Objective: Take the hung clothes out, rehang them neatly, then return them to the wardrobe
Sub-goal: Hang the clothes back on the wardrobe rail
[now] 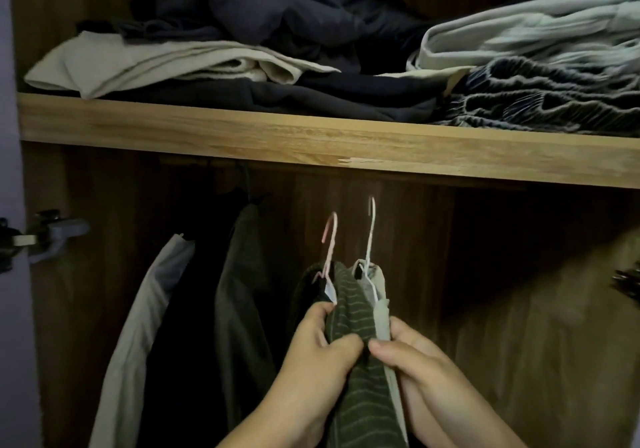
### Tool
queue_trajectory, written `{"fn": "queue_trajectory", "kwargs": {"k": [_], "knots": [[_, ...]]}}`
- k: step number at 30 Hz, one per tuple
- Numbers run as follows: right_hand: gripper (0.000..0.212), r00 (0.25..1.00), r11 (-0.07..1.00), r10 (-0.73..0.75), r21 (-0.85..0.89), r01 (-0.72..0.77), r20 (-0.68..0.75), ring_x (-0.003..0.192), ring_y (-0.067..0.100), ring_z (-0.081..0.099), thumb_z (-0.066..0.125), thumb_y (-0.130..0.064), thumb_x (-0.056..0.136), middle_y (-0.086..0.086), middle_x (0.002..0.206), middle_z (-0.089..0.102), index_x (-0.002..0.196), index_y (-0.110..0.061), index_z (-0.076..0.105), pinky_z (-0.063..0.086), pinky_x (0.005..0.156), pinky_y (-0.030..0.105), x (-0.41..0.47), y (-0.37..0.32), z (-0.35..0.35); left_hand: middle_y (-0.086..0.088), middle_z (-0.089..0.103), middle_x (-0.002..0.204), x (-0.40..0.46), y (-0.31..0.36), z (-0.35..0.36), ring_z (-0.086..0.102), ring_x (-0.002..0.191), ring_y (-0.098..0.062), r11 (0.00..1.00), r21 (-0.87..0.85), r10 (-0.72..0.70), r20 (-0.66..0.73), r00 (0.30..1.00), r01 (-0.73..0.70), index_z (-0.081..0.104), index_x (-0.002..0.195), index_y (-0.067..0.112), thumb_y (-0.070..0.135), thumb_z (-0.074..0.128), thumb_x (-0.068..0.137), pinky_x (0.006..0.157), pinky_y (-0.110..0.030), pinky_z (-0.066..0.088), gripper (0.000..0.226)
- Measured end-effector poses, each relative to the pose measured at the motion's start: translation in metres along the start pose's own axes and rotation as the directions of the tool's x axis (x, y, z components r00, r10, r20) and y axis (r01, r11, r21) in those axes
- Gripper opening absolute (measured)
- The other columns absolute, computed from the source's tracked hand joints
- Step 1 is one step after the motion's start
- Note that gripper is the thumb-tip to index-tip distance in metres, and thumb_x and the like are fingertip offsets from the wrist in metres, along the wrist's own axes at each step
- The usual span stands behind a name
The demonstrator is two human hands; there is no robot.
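The dark green striped knit garment [356,312] hangs at 6 o'clock in the view, below the shelf, inside the wardrobe's lower compartment. It is carried on a thin pink wire hanger [329,239], whose hook points up and is not seen resting on any rail. Directly at its 3 o'clock side, touching it, is a pale grey-white garment [381,305] on a thin white wire hanger [370,236], hook also free.

The left hand [322,343] closes its grip on the green garment from 9 o'clock, thumb curled over the front of the fabric. The right hand [408,354] closes its grip from 3 o'clock, thumb pressed on the fabric, fingers wrapped behind the pale garment. The two thumbs almost meet on the green cloth.

At 9 o'clock of the hands hang a dark grey-green jacket [239,309], a black garment [187,326] and, furthest out, a light grey long sleeve [138,326]. Their hangers sit in shadow and cannot be told.

At 12 o'clock runs the light oak wooden shelf [311,139], with a chipped spot on its front edge. It holds loosely folded clothes: a beige cloth pile [166,63] at 10 o'clock, dark navy crumpled garments [277,11] at 12 o'clock, a pale grey folded item [536,35] and dark elastic-waisted pieces [554,97] at 2 o'clock.

A metal door hinge [41,236] sits at 9 o'clock on the frame edge. No legible writing is visible.
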State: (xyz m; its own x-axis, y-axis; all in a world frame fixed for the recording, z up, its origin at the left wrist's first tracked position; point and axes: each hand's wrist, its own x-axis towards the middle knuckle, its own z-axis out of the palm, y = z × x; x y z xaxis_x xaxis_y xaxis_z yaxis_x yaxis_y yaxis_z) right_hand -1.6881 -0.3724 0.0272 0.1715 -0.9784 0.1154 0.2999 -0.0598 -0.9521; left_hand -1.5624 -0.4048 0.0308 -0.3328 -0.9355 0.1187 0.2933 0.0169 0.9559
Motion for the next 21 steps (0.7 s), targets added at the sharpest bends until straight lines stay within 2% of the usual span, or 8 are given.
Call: {"fn": "queue_trajectory", "kwargs": {"k": [3, 6, 8, 13, 15, 18, 21], "knots": [[0.042, 0.998, 0.993, -0.033, -0.117, 0.027, -0.045, 0.085, 0.023, 0.07, 0.049, 0.011, 0.082, 0.013, 0.098, 0.072, 0.112, -0.015, 0.06, 0.056, 0.068, 0.03, 0.035, -0.004, -0.009, -0.004, 0.071, 0.07, 0.032, 0.005, -0.011, 0.069, 0.062, -0.015, 0.999, 0.034, 0.014, -0.017, 1.0, -0.014, 0.059, 0.101, 0.012, -0.002, 0.054, 0.084, 0.05, -0.023, 0.052, 0.022], [0.048, 0.997, 0.981, -0.068, -0.185, 0.059, -0.045, 0.089, 0.027, 0.069, 0.038, 0.015, 0.085, 0.014, 0.099, 0.072, 0.111, -0.017, 0.061, 0.055, 0.08, 0.04, 0.067, -0.012, -0.014, -0.008, 0.069, 0.071, 0.062, 0.011, -0.025, 0.066, 0.058, -0.017, 0.993, 0.086, 0.08, -0.054, 0.995, -0.075, 0.059, 0.098, 0.011, -0.002, 0.052, 0.085, 0.05, -0.026, 0.053, 0.019], [0.048, 0.994, 0.973, -0.104, -0.211, 0.092, -0.044, 0.091, 0.03, 0.068, 0.036, 0.015, 0.084, 0.015, 0.099, 0.071, 0.111, -0.015, 0.062, 0.054, 0.084, 0.044, 0.09, -0.018, -0.014, -0.008, 0.067, 0.071, 0.082, 0.018, -0.034, 0.064, 0.056, -0.016, 0.982, 0.12, 0.153, -0.06, 0.986, -0.145, 0.058, 0.098, 0.009, -0.003, 0.05, 0.085, 0.049, -0.025, 0.053, 0.019], [0.044, 0.968, 0.943, -0.223, -0.277, 0.184, -0.117, 0.085, 0.025, 0.068, 0.034, 0.018, 0.083, 0.013, 0.094, 0.072, 0.101, -0.011, 0.063, 0.056, 0.077, 0.034, 0.149, -0.023, -0.012, -0.009, 0.065, 0.08, 0.132, 0.039, -0.05, 0.064, 0.063, -0.014, 0.94, 0.229, 0.276, -0.071, 0.959, -0.253, 0.057, 0.093, 0.014, -0.003, 0.048, 0.086, 0.054, -0.023, 0.052, 0.021], [0.043, 0.959, 0.929, -0.244, -0.319, 0.188, -0.147, 0.089, 0.028, 0.067, 0.034, 0.017, 0.084, 0.016, 0.097, 0.07, 0.105, -0.007, 0.063, 0.055, 0.081, 0.037, 0.17, -0.021, -0.011, -0.01, 0.065, 0.088, 0.15, 0.045, -0.054, 0.064, 0.073, -0.018, 0.931, 0.26, 0.289, -0.093, 0.953, -0.257, 0.056, 0.093, 0.018, -0.001, 0.048, 0.087, 0.058, -0.024, 0.053, 0.022], [0.041, 0.942, 0.911, -0.265, -0.373, 0.175, -0.206, 0.101, 0.034, 0.062, 0.035, 0.014, 0.087, 0.022, 0.107, 0.064, 0.119, 0.002, 0.057, 0.049, 0.094, 0.042, 0.2, -0.015, -0.005, -0.006, 0.062, 0.09, 0.176, 0.052, -0.062, 0.061, 0.076, -0.017, 0.936, 0.245, 0.293, -0.149, 0.944, -0.252, 0.053, 0.108, 0.018, 0.0, 0.046, 0.09, 0.058, -0.022, 0.052, 0.026], [0.041, 0.931, 0.902, -0.283, -0.395, 0.175, -0.232, 0.102, 0.03, 0.062, 0.037, 0.011, 0.089, 0.019, 0.111, 0.063, 0.123, -0.005, 0.054, 0.051, 0.091, 0.038, 0.224, -0.011, -0.002, -0.009, 0.061, 0.09, 0.194, 0.055, -0.064, 0.059, 0.076, -0.019, 0.929, 0.264, 0.315, -0.191, 0.93, -0.261, 0.055, 0.108, 0.008, -0.001, 0.045, 0.09, 0.062, -0.025, 0.048, 0.023]]}}
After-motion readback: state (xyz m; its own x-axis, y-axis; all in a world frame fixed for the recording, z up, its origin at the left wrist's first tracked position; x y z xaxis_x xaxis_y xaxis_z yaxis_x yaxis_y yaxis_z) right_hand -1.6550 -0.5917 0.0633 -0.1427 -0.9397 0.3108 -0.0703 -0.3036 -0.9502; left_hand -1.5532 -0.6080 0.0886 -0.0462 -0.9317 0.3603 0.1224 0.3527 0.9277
